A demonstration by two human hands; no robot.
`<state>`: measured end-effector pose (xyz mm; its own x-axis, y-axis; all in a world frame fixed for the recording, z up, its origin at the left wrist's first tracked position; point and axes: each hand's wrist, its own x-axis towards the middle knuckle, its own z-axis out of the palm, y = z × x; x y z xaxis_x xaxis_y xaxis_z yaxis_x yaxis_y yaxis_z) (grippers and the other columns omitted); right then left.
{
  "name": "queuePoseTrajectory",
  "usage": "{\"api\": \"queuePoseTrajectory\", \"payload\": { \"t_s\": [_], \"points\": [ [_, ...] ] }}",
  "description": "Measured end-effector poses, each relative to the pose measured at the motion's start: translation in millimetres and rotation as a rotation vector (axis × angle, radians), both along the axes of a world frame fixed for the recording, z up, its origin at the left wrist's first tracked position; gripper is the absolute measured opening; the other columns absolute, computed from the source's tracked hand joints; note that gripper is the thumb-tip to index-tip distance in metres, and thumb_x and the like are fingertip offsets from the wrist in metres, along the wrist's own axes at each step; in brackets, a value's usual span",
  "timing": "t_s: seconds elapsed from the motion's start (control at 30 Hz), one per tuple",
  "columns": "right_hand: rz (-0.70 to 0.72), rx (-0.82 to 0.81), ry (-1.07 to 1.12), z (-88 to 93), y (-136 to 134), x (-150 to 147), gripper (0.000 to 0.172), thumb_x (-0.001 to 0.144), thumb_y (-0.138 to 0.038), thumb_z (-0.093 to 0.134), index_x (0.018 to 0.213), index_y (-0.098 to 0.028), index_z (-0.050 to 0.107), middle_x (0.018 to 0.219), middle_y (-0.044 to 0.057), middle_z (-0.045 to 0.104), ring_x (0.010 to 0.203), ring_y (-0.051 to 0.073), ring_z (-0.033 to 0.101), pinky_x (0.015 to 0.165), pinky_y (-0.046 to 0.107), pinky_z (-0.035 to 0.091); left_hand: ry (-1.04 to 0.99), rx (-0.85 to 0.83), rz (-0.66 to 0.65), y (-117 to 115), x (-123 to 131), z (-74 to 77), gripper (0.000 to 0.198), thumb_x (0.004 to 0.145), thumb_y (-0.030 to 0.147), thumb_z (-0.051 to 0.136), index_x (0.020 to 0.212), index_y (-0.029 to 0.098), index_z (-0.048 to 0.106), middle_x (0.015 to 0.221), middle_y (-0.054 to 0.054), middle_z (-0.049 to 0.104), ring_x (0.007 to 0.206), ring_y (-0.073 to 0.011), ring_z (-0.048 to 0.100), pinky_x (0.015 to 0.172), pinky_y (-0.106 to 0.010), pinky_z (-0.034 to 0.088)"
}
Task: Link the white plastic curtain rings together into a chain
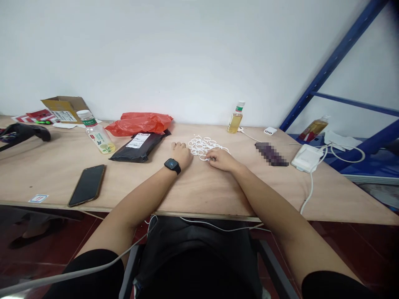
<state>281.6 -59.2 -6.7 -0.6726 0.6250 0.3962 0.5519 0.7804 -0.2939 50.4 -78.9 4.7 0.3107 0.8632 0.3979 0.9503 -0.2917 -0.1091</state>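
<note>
A loose pile of white rings (199, 146) lies on the wooden table in front of me, several of them overlapping. My right hand (220, 159) is at the pile's near right side, its fingertips closed on a white ring (203, 158) at the near edge. To the left of the pile rests my left hand (182, 153), fingers curled in and nothing visible in them. A black smartwatch (172, 164) is on my left wrist.
Left of my hands are a black parcel (134, 151), a red plastic bag (140, 123), a bottle (98, 135) and a phone (87, 185). Behind stands another bottle (235, 118). At right lie a blurred dark object (270, 154), a white charger (307, 158) and cables.
</note>
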Motion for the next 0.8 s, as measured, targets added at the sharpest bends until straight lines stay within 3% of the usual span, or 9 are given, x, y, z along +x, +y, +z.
{"api": "queuePoseTrajectory", "payload": {
  "t_s": [0.1,0.2,0.3,0.4,0.63,0.8],
  "points": [
    [-0.042,-0.007,0.030,1.8,-3,-2,0.030,0.075,-0.010,0.057,0.095,-0.022,0.075,0.096,0.004,0.073,0.090,0.021,0.065,0.084,0.032,0.050,-0.032,0.015,-0.050,-5,5,2.3,0.036,0.088,0.042,0.054,0.083,0.013,0.075,0.098,-0.018,0.069,0.098,-0.0327,0.055,0.090,-0.050,0.031],
    [-0.091,-0.023,0.098,6.0,-9,-4,0.031,0.073,-0.010,0.056,0.096,-0.021,0.075,0.088,0.004,0.073,0.078,0.019,0.065,0.075,0.030,0.049,-0.094,0.053,-0.203,-9,11,4.4,0.035,0.091,0.043,0.052,0.083,0.017,0.075,0.097,-0.013,0.070,0.100,-0.0301,0.055,0.095,-0.049,0.029],
    [-0.113,-0.057,0.212,9.5,-13,-7,0.029,0.076,-0.014,0.055,0.095,-0.021,0.076,0.088,0.004,0.074,0.079,0.018,0.066,0.075,0.029,0.049,-0.180,0.132,-0.361,-11,16,4.7,0.031,0.094,0.043,0.052,0.101,0.021,0.073,0.108,-0.010,0.071,0.106,-0.0274,0.055,0.100,-0.047,0.028],
    [-0.146,-0.172,0.387,9.7,-14,-12,0.025,0.076,-0.019,0.056,0.092,-0.020,0.076,0.090,0.003,0.075,0.080,0.018,0.067,0.077,0.029,0.050,-0.218,0.167,-0.439,-10,18,2.8,0.035,0.096,0.044,0.050,0.118,0.021,0.066,0.116,-0.010,0.070,0.107,-0.0253,0.057,0.100,-0.044,0.029],
    [-0.086,-0.439,0.622,8.9,-16,-19,0.013,0.069,-0.026,0.062,0.076,-0.017,0.069,0.069,-0.001,0.067,0.064,0.013,0.059,0.064,0.026,0.047,-0.166,0.131,-0.476,-7,17,-0.9,0.039,0.100,0.045,0.043,0.124,0.021,0.062,0.094,-0.009,0.074,0.091,-0.0213,0.062,0.091,-0.039,0.035],
    [-0.107,-0.398,0.572,14.3,-22,-22,0.014,0.069,-0.030,0.066,0.074,-0.017,0.069,0.067,-0.001,0.066,0.062,0.012,0.056,0.061,0.025,0.045,-0.169,0.129,-0.482,-6,17,-2.0,0.036,0.101,0.044,0.043,0.120,0.021,0.063,0.093,-0.008,0.074,0.089,-0.0212,0.062,0.088,-0.038,0.035]
  ]
}}
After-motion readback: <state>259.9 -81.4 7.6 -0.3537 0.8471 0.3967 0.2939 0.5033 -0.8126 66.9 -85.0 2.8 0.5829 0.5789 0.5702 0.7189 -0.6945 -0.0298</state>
